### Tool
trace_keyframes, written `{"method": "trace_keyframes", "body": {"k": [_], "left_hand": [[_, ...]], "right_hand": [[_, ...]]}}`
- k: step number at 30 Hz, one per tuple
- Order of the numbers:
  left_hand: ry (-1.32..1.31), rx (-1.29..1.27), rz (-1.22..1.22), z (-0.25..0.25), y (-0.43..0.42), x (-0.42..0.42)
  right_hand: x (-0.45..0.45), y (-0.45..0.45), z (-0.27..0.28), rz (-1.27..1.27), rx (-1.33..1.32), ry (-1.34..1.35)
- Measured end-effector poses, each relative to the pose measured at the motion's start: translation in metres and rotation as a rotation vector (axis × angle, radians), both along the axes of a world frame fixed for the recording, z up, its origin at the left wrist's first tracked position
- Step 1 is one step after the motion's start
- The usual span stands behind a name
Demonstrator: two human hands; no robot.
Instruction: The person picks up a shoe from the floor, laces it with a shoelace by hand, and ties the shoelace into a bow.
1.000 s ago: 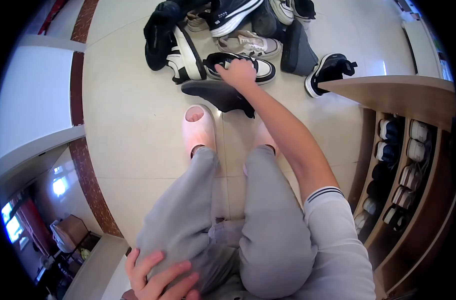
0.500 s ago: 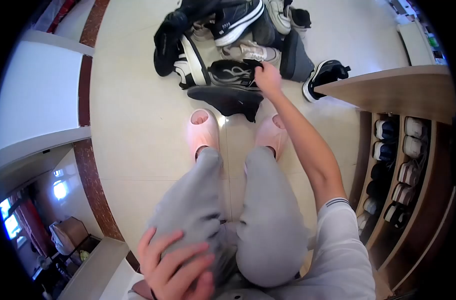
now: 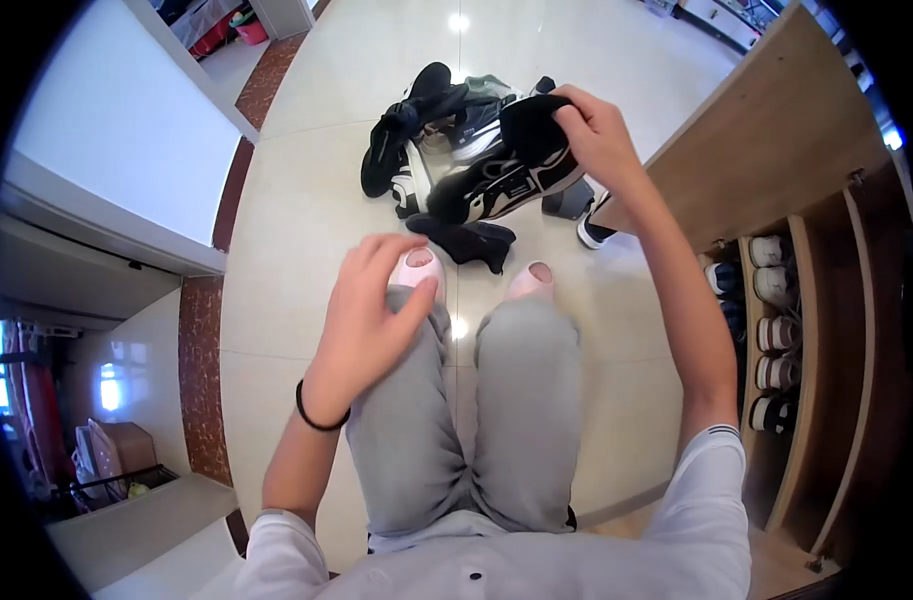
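My right hand (image 3: pixel 598 140) grips a black-and-white sneaker (image 3: pixel 516 180) by its black heel collar, with the shoe lifted and its toe pointing left. My left hand (image 3: pixel 376 300) is over my left knee and slipper, fingers apart and thumb stretched out, holding nothing. Beneath and behind the lifted sneaker lies a pile of shoes, including a black shoe (image 3: pixel 381 155) and a white-and-black shoe (image 3: pixel 412 183) at the left. A dark shoe (image 3: pixel 468 241) rests on the floor just in front of my pink slippers (image 3: pixel 532 282).
An open wooden cabinet door (image 3: pixel 756 120) stands at the right, with a dark shoe partly behind its lower corner. Shoe racks (image 3: pixel 801 350) inside the cabinet hold several shoes. A white panel (image 3: pixel 136 120) and a ledge (image 3: pixel 146 515) are at the left.
The sneaker has risen from the floor in my right hand, toward me. My left hand has moved up and forward from my lap. The view has tilted farther up.
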State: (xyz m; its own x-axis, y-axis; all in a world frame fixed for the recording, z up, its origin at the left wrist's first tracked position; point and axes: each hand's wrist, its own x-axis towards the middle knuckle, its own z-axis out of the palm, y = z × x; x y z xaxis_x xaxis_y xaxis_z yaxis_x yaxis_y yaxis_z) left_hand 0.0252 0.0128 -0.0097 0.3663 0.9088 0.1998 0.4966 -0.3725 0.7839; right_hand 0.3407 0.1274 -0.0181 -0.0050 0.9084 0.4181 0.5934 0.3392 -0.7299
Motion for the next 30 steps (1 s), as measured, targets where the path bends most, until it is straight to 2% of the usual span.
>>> {"method": "trace_keyframes", "body": {"k": [1, 2, 4, 6, 8, 12, 14, 16, 17, 18, 20, 22, 24, 26, 28, 30], "left_hand": [[0.070, 0.122, 0.007, 0.003, 0.000, 0.002], [0.073, 0.118, 0.011, 0.007, -0.001, 0.004], [0.154, 0.391, 0.059, 0.005, 0.003, 0.012], [0.177, 0.467, 0.081, 0.006, 0.001, 0.020], [0.249, 0.258, 0.143, 0.018, -0.007, 0.030], [0.399, 0.245, 0.112, 0.013, -0.009, 0.025], [0.354, 0.266, 0.066, 0.001, -0.009, 0.021], [0.258, 0.255, -0.129, -0.008, -0.006, 0.019], [0.177, 0.022, -0.145, -0.011, -0.007, 0.020], [0.180, 0.019, -0.148, -0.011, -0.009, 0.023], [0.009, -0.142, -0.208, -0.014, -0.011, 0.029], [-0.007, -0.118, -0.235, -0.019, -0.014, 0.034], [0.039, 0.068, -0.249, -0.022, -0.023, 0.039], [0.073, 0.048, -0.232, -0.023, -0.033, 0.047], [0.096, 0.137, -0.036, -0.029, -0.048, 0.057], [0.090, 0.118, 0.014, -0.034, -0.051, 0.057]], "right_hand": [[-0.001, -0.009, 0.013, 0.022, 0.020, 0.060], [-0.002, -0.019, 0.027, 0.044, 0.029, 0.125], [-0.003, -0.037, 0.050, 0.074, 0.041, 0.091], [-0.010, -0.055, 0.072, 0.100, 0.038, 0.058], [-0.023, -0.074, 0.086, 0.085, -0.119, 0.130], [-0.038, -0.100, 0.086, 0.127, -0.157, 0.183], [-0.046, -0.111, 0.083, 0.153, -0.168, 0.263], [-0.047, -0.114, 0.082, 0.149, -0.183, 0.241], [-0.048, -0.115, 0.081, 0.163, -0.168, 0.239], [-0.049, -0.116, 0.081, 0.177, -0.149, 0.235], [-0.050, -0.116, 0.079, 0.170, -0.144, 0.273], [-0.052, -0.117, 0.082, 0.163, -0.144, 0.309], [-0.056, -0.123, 0.089, 0.092, -0.276, 0.439], [-0.060, -0.130, 0.088, 0.092, -0.302, 0.477], [-0.068, -0.139, 0.082, 0.082, -0.366, 0.591], [-0.077, -0.150, 0.078, 0.092, -0.373, 0.622]]}}
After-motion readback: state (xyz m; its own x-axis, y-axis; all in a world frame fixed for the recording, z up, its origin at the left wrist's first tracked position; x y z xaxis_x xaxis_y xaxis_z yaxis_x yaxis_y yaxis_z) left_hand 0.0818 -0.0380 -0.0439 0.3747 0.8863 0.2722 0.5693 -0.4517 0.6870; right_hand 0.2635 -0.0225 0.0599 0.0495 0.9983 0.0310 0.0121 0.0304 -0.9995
